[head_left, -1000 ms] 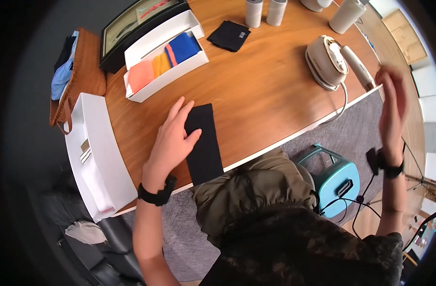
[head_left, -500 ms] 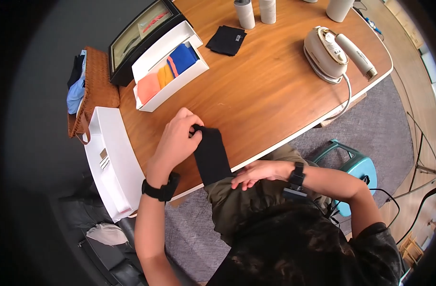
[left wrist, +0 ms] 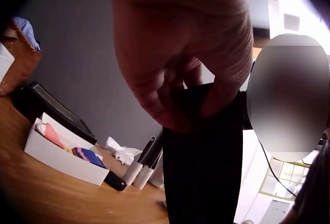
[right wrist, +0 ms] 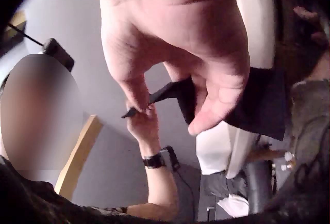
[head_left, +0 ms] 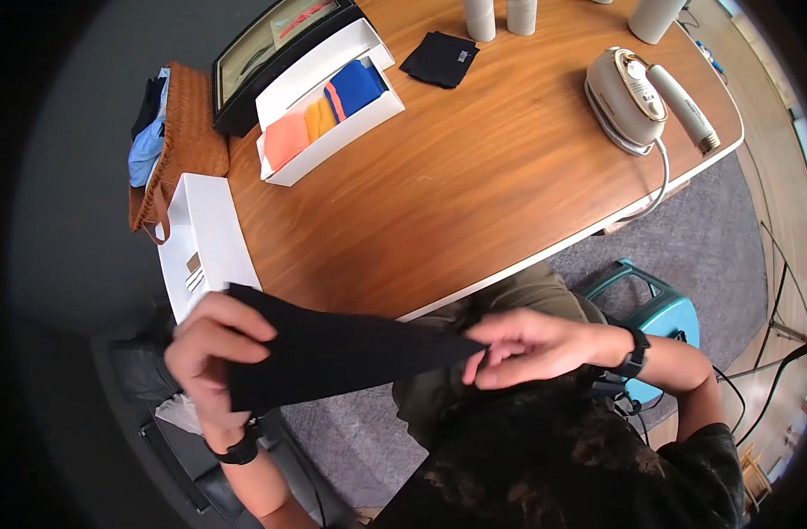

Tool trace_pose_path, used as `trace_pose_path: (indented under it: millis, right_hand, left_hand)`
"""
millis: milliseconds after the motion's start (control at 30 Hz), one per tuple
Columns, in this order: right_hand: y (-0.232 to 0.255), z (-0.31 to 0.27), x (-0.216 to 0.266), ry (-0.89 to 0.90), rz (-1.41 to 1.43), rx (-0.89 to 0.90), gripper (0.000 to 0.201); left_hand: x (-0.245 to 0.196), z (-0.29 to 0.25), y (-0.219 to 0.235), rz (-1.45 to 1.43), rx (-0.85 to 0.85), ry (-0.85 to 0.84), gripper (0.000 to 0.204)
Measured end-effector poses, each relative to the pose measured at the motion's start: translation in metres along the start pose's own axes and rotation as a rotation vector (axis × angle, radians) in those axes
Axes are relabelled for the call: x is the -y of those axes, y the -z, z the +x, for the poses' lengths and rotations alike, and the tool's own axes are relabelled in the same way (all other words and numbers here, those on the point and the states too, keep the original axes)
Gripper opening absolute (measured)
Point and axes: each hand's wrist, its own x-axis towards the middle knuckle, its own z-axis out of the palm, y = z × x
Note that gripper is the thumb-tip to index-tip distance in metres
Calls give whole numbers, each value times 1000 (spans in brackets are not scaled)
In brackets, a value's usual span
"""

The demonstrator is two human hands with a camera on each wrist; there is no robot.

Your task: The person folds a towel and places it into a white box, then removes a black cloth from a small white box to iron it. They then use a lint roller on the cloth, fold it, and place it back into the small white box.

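A flat piece of black cloth (head_left: 324,357) stretches between both hands, lifted off the table and above the lap. My left hand (head_left: 211,348) grips its wide end, with thumb and fingers pinching the edge in the left wrist view. At the narrowed end, my right hand (head_left: 540,348) pinches a gathered corner between thumb and fingers. The right wrist view shows the cloth (right wrist: 265,102) passing behind the right fingers. A second black cloth (head_left: 440,60), folded into a square with small white lettering, lies at the table's far side.
On the wooden table (head_left: 403,220) stand a white box (head_left: 333,145) of colourful folded fabric, a black display case (head_left: 275,48), white cylinders (head_left: 521,16) and a white-gold steam iron (head_left: 628,101). A woven basket (head_left: 192,123) and white box (head_left: 223,234) are left; a teal stool (head_left: 663,322) is right.
My right hand came in from the far right to the cloth. The black cloth, flat on the table a second ago, has been picked up and drawn toward the body by both hands.
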Motion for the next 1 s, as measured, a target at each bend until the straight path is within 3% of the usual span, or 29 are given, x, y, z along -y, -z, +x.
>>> trace_pose_path:
  millis: [33, 167, 233, 300, 433, 500, 533, 600, 633, 700, 733, 867, 933, 1000]
  right_hand:
    - [-6, -5, 14, 166, 111, -105, 44]
    - [-2, 1, 86, 624, -288, -557, 56]
    - [4, 17, 103, 862, -197, -613, 57]
    - [16, 26, 114, 973, -249, -596, 54]
    - [47, 36, 96, 893, -266, -731, 49]
    - [60, 29, 81, 572, -361, -892, 46]
    - [62, 24, 75, 567, -362, -889, 46]
    - [65, 10, 63, 276, -458, -1000, 38]
    - [69, 2, 61, 266, -455, -1009, 38]
    - [72, -11, 61, 319, -628, -1071, 31]
    - [73, -9, 60, 430, -740, -1125, 25]
    - [50, 18, 81, 465, -1043, -962, 21]
    - [50, 41, 77, 488, -1419, -737, 33]
    - [42, 66, 66, 441, -1633, -653, 51]
  left_hand:
    - [-1, -1, 6, -28, -59, -48, 22]
    - [-9, 0, 20, 50, -236, -99, 26]
    - [-5, 2, 23, 105, -208, -148, 25]
    - [3, 5, 18, 224, -178, -190, 22]
    - [42, -10, -11, 103, -176, 8, 13]
    - [66, -22, -23, 190, -16, 220, 15]
    - [77, -32, -35, 313, 51, 259, 16]
    - [91, -52, -53, 517, 188, 348, 19]
    - [95, -58, -58, 508, 197, 349, 19]
    - [97, -63, -67, 568, 53, 405, 23]
    - [93, -64, -68, 621, 32, 391, 29]
    - [71, -39, -98, 543, 5, 341, 31]
    - [70, -26, -116, 562, 39, 300, 45]
    - [78, -19, -132, 559, 48, 270, 53]
